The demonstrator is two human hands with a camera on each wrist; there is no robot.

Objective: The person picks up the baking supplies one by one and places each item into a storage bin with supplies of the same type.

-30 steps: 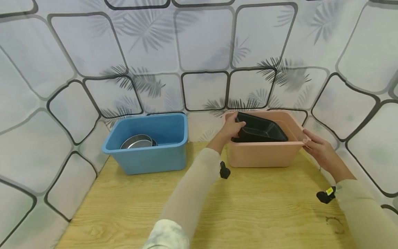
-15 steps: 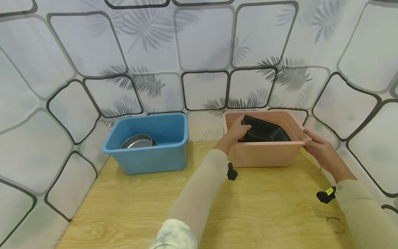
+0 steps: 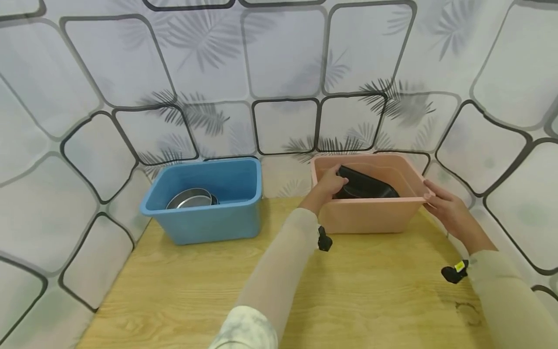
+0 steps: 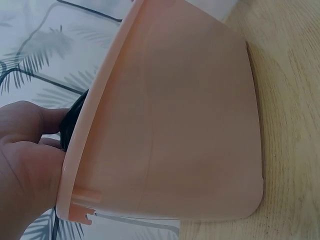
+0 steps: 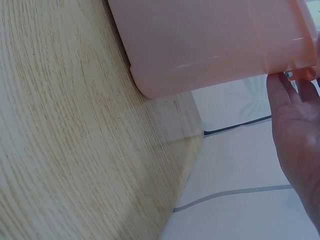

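Note:
Inside the pink plastic bin (image 3: 366, 216), at its left part, lies a tilted black rectangular pan (image 3: 366, 185). My left hand (image 3: 330, 182) reaches over the bin's left rim and pinches the pan's left end between thumb and fingers. In the left wrist view, the left hand (image 4: 30, 140) is at the bin's rim, with a bit of the black pan (image 4: 72, 120) showing past the thumb; the rest is hidden by the bin wall. My right hand (image 3: 449, 211) grips the right end of the bin's rim, fingers under the lip, as the right wrist view also shows (image 5: 300, 120).
A blue plastic bin (image 3: 209, 224) stands to the left on the wooden table (image 3: 362, 286). Round metal pans (image 3: 192, 198) lie in it. Patterned cloth walls (image 3: 285, 126) rise behind and at both sides of the table.
My left hand has moved slightly right and down with the black pan, which now sits lower in the pink bin and has tipped so less of its inside shows. The right hand stays on the rim.

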